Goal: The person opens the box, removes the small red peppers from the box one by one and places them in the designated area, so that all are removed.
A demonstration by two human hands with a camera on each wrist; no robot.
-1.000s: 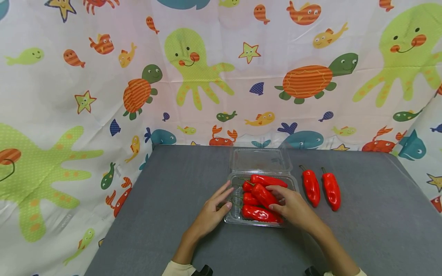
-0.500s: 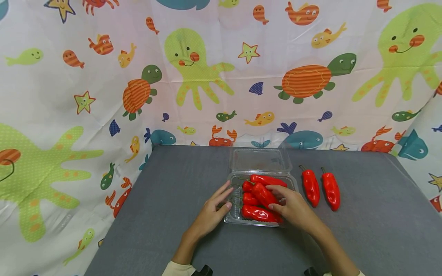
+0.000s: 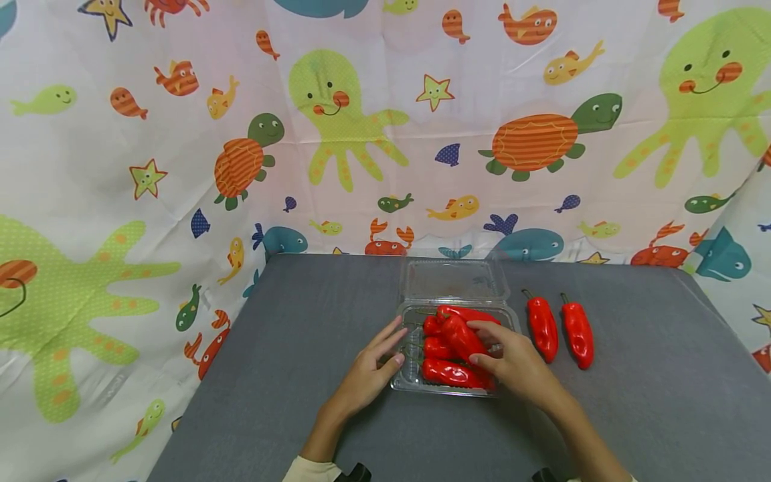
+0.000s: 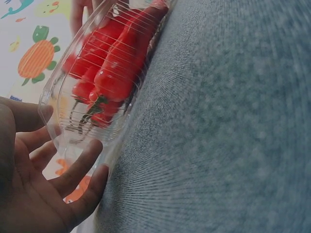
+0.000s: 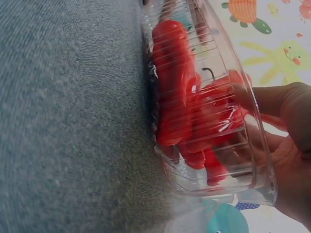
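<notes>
A clear plastic clamshell box (image 3: 402, 386) stands with its lid folded back, several red peppers inside. My right hand (image 3: 515, 358) reaches in over its right wall and pinches the uppermost red pepper (image 3: 462, 338) between thumb and fingers. Under that one, another red pepper (image 3: 454, 374) lies along the near side. My left hand (image 3: 369, 375) is at the box's left wall with fingers spread and relaxed. The left wrist view has the left thumb (image 4: 31, 115) right at the rim. Through the clear wall in the right wrist view, the right fingers (image 5: 238, 150) show beside the peppers.
Two loose red peppers, a nearer-to-box pepper (image 3: 543, 328) and an outer pepper (image 3: 579, 333), lie right of the box. The open lid (image 3: 454, 280) rests flat behind it on the grey tabletop (image 3: 319, 314). A sea-animal print curtain (image 3: 385, 154) hangs behind and left.
The uppermost pepper has shifted slightly right under my right hand, and its stem no longer shows. The right hand has moved slightly with it. My left hand and the box have stayed put.
</notes>
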